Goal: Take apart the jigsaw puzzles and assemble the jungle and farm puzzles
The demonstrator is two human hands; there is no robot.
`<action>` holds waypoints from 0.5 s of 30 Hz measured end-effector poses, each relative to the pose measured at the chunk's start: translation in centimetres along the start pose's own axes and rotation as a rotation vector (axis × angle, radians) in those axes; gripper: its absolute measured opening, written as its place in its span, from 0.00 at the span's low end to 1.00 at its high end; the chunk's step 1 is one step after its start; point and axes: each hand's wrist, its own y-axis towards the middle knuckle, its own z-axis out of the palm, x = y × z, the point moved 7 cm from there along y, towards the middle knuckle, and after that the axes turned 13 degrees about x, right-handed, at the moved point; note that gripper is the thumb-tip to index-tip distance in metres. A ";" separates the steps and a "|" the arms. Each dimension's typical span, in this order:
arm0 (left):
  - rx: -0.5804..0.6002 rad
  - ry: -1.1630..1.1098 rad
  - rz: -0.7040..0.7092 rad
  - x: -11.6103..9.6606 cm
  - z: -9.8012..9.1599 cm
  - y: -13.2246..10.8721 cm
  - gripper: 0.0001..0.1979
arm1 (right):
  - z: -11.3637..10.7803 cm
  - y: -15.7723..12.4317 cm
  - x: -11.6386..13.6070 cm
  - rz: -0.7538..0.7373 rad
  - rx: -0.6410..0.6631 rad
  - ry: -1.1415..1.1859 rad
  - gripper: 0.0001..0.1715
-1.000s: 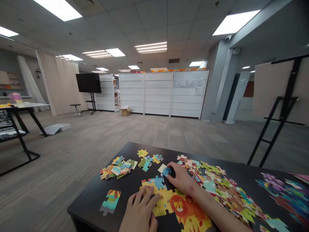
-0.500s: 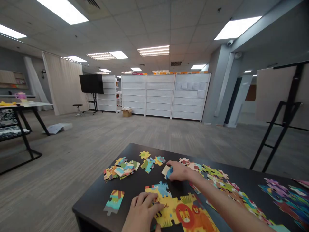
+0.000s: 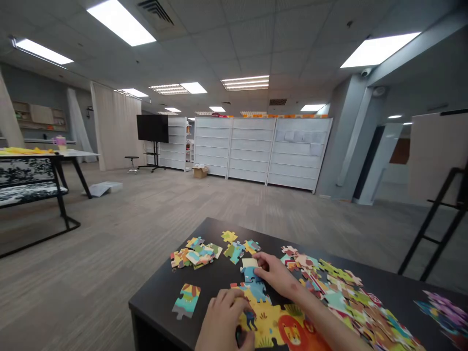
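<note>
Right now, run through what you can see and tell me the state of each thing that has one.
Right hand, fingers pinching the blue jigsaw piece.
Blue jigsaw piece, held at the top of the lion section; cannot tell if seated.
Left hand, curled over the lion section.
Lion section, several pieces joined, unfinished.
Left pile, loose, overlapping.
Right heap, loose, spread out.
Monitor, screen dark.
</note>
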 end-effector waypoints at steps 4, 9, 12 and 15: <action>0.080 0.066 0.007 0.0 1.1 0.6 0.17 | -0.4 0.3 0.2 -0.024 0.023 -0.088 0.16; 0.104 0.098 0.006 0.6 1.3 1.0 0.17 | -0.8 1.4 1.2 -0.046 0.155 -0.205 0.13; 0.147 0.099 0.050 1.0 1.8 1.3 0.18 | -1.2 2.0 1.6 -0.055 0.196 -0.271 0.13; 0.104 0.084 0.033 1.4 2.1 1.5 0.16 | -2.3 3.1 1.2 -0.045 0.162 -0.320 0.13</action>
